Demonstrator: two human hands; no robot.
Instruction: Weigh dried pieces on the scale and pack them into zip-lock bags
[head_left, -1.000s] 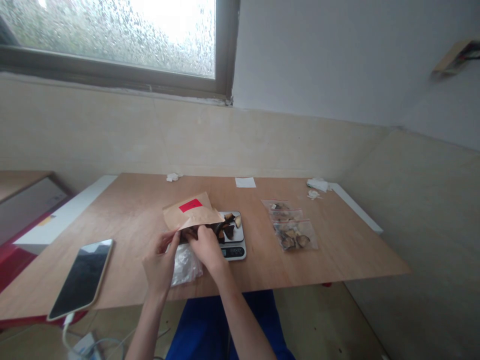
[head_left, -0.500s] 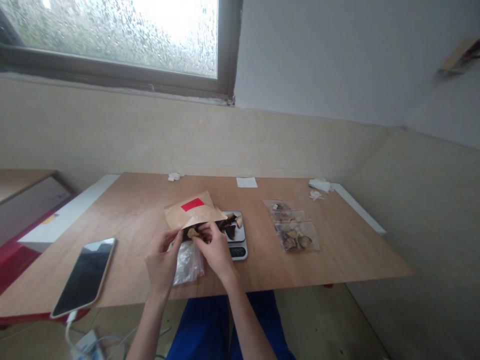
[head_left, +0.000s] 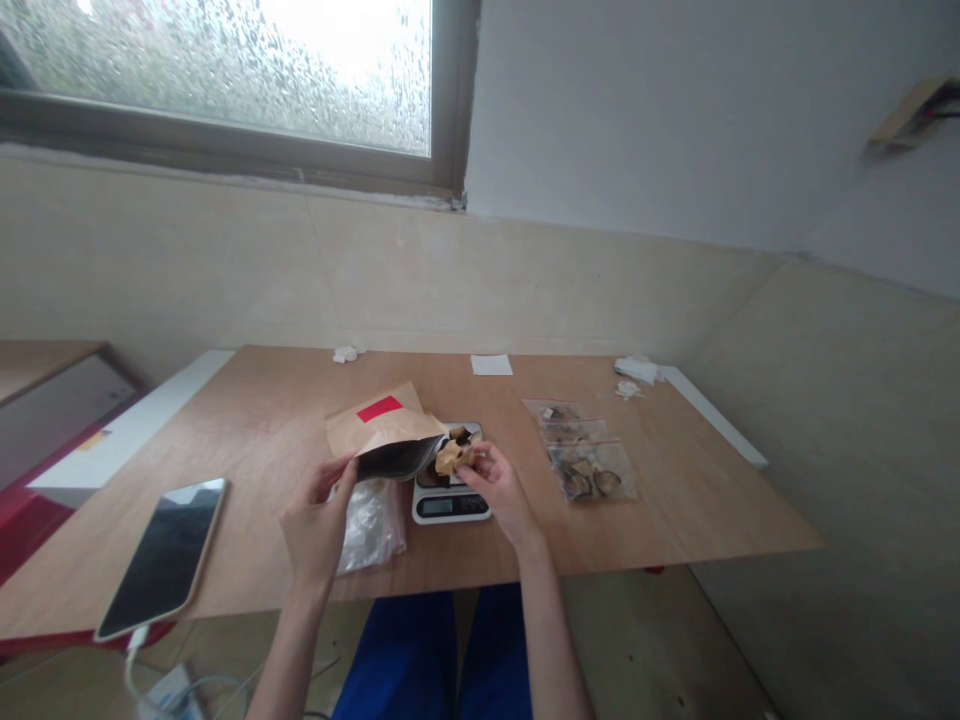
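Head view: left hand [head_left: 319, 525] grips red-labelled paper bag [head_left: 382, 432], writing unreadable; right hand [head_left: 496, 485] pinches dried slice [head_left: 452, 457].

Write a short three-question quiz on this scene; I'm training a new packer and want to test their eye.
1. True or false: the right hand holds a dried piece over the scale.
2. What does the left hand hold open?
A. paper bag
B. phone
C. clear bag
3. Where do the filled clear bags lie relative to the scale?

Key
1. True.
2. A.
3. To its right on the table, apart from it.
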